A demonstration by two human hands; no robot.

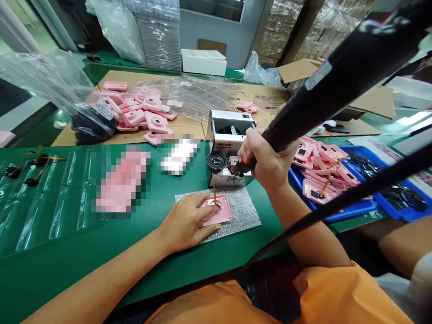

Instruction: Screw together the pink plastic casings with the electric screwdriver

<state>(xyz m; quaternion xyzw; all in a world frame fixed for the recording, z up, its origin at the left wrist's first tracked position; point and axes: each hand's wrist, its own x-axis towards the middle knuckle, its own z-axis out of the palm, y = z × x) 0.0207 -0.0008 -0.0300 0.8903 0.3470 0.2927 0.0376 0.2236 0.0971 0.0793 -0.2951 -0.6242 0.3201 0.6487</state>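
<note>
1. My left grip (185, 222) is open, its fingers spread flat on a pink plastic casing (222, 211), which sits on a silver foam sheet (245, 213) on the green counter (158, 274).
2. The casing looks light and stiff but thin-walled, and it could slide on the foam; its flat rim seems the best place to hold it. The thin yellow wire (214, 195) rising from it looks soft and easily bent.
3. My right grip (266, 157) is closed around a black electric screwdriver (324, 103), its lower end beside a metal screw feeder (229, 130).
4. I count one casing under my hand, one screwdriver, one feeder, one round speaker (216, 162), and one blue tray (351, 211) of pink casings, too overlapped to count.
</note>
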